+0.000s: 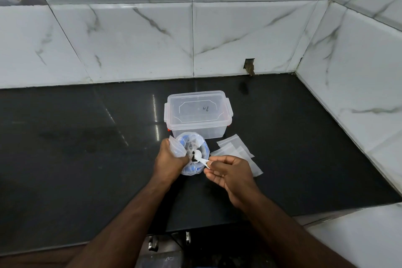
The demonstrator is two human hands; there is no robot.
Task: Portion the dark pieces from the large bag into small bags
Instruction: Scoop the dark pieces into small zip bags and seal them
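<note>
White wall tiles stand behind our dark bench (87, 148), where our left hand (170, 159) grips the big bag (194, 154) near the middle and our right hand (228, 172) pinches the spoon (201, 158), which could tip and spill dark pieces.

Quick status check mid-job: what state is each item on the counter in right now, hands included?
Large bag: mouth open, gripped by left hand.
Spoon: bowl inside the bag, handle pinched by right hand.
Small bags: flat, empty, lying in a loose pile.
Clear box: lid on.
</note>
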